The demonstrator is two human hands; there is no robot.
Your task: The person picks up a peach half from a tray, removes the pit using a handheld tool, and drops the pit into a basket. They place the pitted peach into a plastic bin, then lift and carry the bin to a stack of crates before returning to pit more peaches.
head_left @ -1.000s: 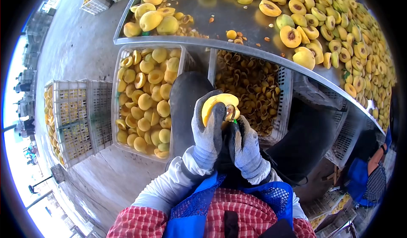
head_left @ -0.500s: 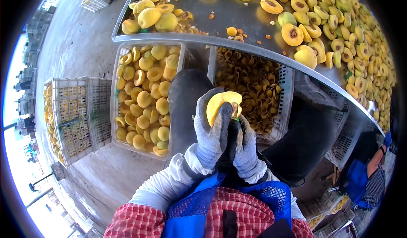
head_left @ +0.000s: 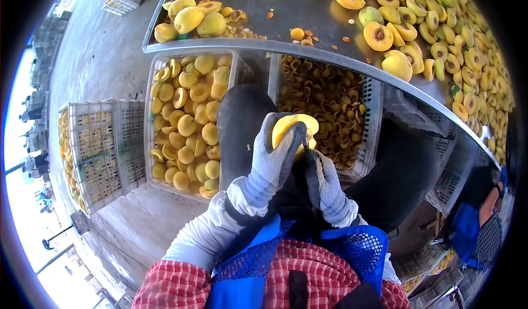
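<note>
2 gloved hands, left hand [head_left: 273, 163], right hand [head_left: 325, 183], 1 peach half [head_left: 290, 126], 2 crates [head_left: 159, 116]

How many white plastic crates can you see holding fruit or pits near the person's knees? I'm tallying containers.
2: the crate of yellow halves left of the knee, and the crate of pits under the metal table's edge. More crates stand further left; others may be hidden.

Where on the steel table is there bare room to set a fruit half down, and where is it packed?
Bare steel shows mid-table, between the whole fruit at the left corner and the heap of halves on the right; only scattered pit bits lie there. The right side is packed. Below, the crate of halves and crate of pits are both full.
</note>
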